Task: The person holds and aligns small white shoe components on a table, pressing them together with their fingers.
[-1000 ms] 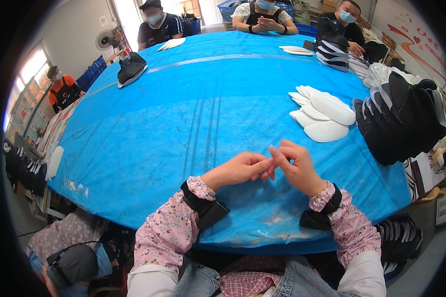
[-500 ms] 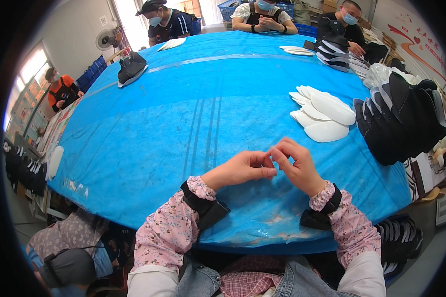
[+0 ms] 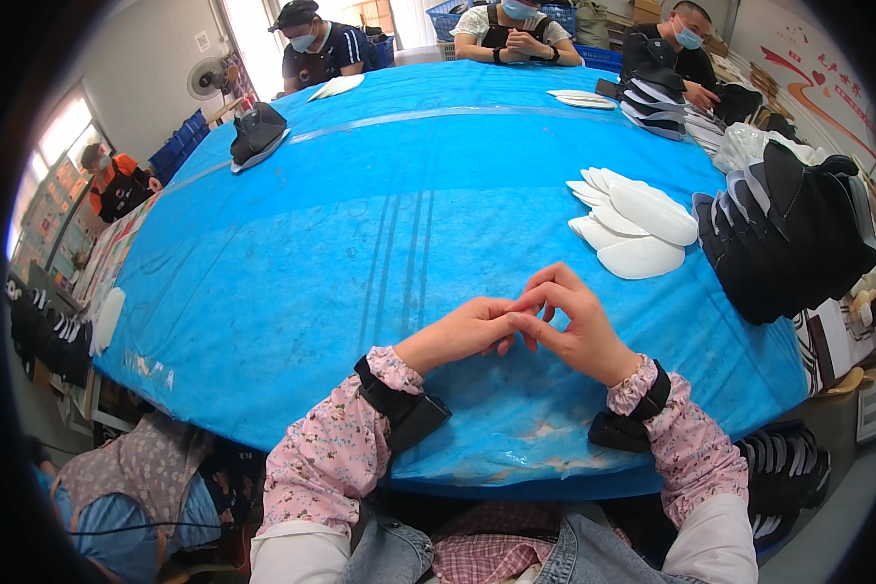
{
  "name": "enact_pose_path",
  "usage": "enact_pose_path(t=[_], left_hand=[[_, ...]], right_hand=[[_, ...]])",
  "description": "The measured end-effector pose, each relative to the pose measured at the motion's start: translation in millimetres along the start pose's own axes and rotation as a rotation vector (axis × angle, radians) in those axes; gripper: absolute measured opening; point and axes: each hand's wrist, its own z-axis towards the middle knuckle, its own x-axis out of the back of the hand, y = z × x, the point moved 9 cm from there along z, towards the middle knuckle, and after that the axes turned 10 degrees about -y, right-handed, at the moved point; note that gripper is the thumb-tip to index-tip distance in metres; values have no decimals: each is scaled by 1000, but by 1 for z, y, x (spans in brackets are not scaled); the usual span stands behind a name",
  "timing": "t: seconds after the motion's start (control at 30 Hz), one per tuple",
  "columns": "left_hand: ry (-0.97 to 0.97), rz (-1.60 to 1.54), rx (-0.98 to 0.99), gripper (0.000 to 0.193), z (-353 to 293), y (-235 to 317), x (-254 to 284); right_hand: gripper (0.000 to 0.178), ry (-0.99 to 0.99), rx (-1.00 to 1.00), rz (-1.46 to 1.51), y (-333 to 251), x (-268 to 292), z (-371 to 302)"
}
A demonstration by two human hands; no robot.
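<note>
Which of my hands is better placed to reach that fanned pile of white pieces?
Probably your right hand: it's nearer the fanned pile, which lies ahead of it and slightly rightward. Your left hand is farther off, with the right hand partly between.

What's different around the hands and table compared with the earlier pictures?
The right hand's fingers and thumb have shifted leftward, over the left hand's fingertips; no object visibly taken up or let go. At lower left, the bent-over person's head has dropped from view. Unchanged: the white flat pieces, black stack and blue table cover.
</note>
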Motion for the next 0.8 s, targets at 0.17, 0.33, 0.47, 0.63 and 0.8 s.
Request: enact_pose_path(t=[0.17, 0.33, 0.47, 0.63, 0.8], left_hand=[[29, 0, 65, 36, -4, 2, 0], [27, -19, 47, 35, -1, 1, -1], [9, -16, -24, 35, 1, -3, 2], [16, -21, 25, 32, 1, -4, 2], [22, -31, 7, 31, 3, -10, 4]], right_hand=[[14, -4, -49, -18, 4, -2, 0], [18, -8, -76, 7, 11, -1, -1], [18, 26, -76, 28, 11, 3, -2], [15, -3, -51, 12, 9, 0, 0], [11, -27, -42, 20, 9, -2, 0]])
